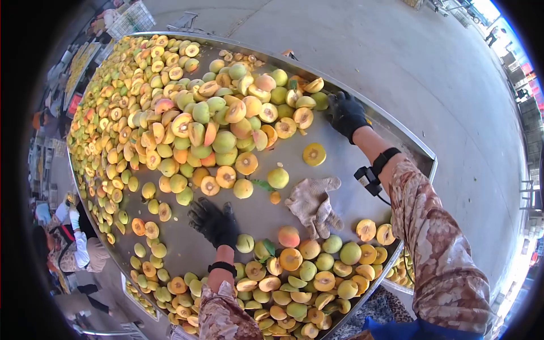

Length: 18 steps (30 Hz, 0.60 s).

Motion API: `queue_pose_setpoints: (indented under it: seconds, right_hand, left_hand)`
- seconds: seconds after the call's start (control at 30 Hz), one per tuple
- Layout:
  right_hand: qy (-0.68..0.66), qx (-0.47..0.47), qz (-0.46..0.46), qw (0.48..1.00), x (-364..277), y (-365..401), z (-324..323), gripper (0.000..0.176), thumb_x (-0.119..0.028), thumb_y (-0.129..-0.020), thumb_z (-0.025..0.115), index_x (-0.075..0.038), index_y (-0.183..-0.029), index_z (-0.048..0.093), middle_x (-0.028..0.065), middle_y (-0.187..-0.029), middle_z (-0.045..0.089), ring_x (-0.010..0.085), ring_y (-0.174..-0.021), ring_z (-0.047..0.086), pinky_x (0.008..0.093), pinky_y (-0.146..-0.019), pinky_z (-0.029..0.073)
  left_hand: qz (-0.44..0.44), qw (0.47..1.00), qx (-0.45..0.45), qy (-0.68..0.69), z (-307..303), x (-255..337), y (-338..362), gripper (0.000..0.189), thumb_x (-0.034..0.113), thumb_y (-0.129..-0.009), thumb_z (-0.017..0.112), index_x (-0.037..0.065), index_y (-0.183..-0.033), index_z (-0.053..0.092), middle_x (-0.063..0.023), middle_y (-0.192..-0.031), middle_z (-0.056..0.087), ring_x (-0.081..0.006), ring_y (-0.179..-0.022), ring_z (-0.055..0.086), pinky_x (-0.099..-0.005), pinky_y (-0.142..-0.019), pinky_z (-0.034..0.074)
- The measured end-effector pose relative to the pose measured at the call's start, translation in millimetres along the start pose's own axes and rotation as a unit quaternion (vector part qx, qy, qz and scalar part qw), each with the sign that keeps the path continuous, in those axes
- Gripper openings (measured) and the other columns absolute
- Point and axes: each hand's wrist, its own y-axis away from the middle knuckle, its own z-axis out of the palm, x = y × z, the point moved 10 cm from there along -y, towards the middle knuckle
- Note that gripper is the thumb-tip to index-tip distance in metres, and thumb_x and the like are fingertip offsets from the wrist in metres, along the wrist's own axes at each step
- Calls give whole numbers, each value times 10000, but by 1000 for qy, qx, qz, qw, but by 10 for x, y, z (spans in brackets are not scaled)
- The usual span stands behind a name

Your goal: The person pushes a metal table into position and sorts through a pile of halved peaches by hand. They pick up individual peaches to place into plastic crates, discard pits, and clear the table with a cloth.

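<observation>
My left hand (214, 222), in a black glove, lies low over the metal table with its fingers spread and nothing in it. Just above its fingertips are peach halves and a greenish peach (185, 196). At the far right rim, my right hand (347, 116), also black-gloved, rests with fingers extended beside a green peach (320, 101). Between the hands sit a cut peach half (314, 154), a whole peach (277, 178) and a crumpled beige work glove (314, 207). A large heap of peaches (198, 124), many halved with pits showing, spreads across the far and left side.
The table's raised metal rim (391, 116) runs along the right. More peaches (306, 283) pile at the near edge. A crate of fruit (405, 269) stands below the near right corner. To the left, a person in a white sleeve (81, 246) is beside the table.
</observation>
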Motion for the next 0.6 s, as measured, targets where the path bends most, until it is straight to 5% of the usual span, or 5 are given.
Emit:
queue_pose_setpoints:
  seconds: [0.2, 0.33, 0.4, 0.53, 0.6]
  right_hand:
    - [-67, 120, -166, 977, 223, 699, 451, 289, -177, -960, 567, -44, -1203, 649, 199, -1215, 639, 400, -1118, 592, 471, -943, 476]
    - [-425, -135, 196, 873, 1012, 624, 975, 526, -277, -913, 755, -64, -1360, 578, 93, -1221, 645, 202, -1061, 627, 394, -882, 542]
    - [-509, -73, 272, 813, 812, 745, 521, 489, -323, -916, 739, -84, -1322, 610, 82, -1187, 646, 179, -1048, 627, 395, -828, 549]
    - [-642, -82, 268, 714, 350, 731, 566, 418, -309, -961, 677, -73, -1302, 622, 77, -1179, 650, 186, -1079, 631, 396, -842, 561]
    - [-631, -134, 49, 763, -619, 685, 317, 353, -222, -986, 638, -58, -1298, 623, 86, -1198, 654, 204, -1101, 647, 423, -884, 569]
  left_hand:
    - [18, 975, 19, 221, 411, -72, 71, 878, 558, -995, 494, -69, -1568, 273, -338, -1614, 268, -463, -1529, 210, -553, -1264, 108]
    - [-15, 975, -17, 222, -19, -88, 37, 920, 590, -963, 510, -17, -1597, 232, -327, -1653, 160, -480, -1549, 107, -630, -1239, 38]
    - [-21, 972, -48, 227, -128, -109, 33, 917, 587, -964, 513, -13, -1597, 230, -328, -1651, 160, -486, -1546, 107, -633, -1237, 37]
    - [-11, 964, -44, 263, -38, -127, 21, 913, 575, -957, 539, -2, -1595, 235, -330, -1641, 176, -497, -1538, 116, -646, -1232, 40]
    - [-19, 957, -47, 286, -88, -207, 20, 928, 569, -942, 573, -4, -1592, 241, -329, -1643, 170, -493, -1540, 113, -645, -1233, 49]
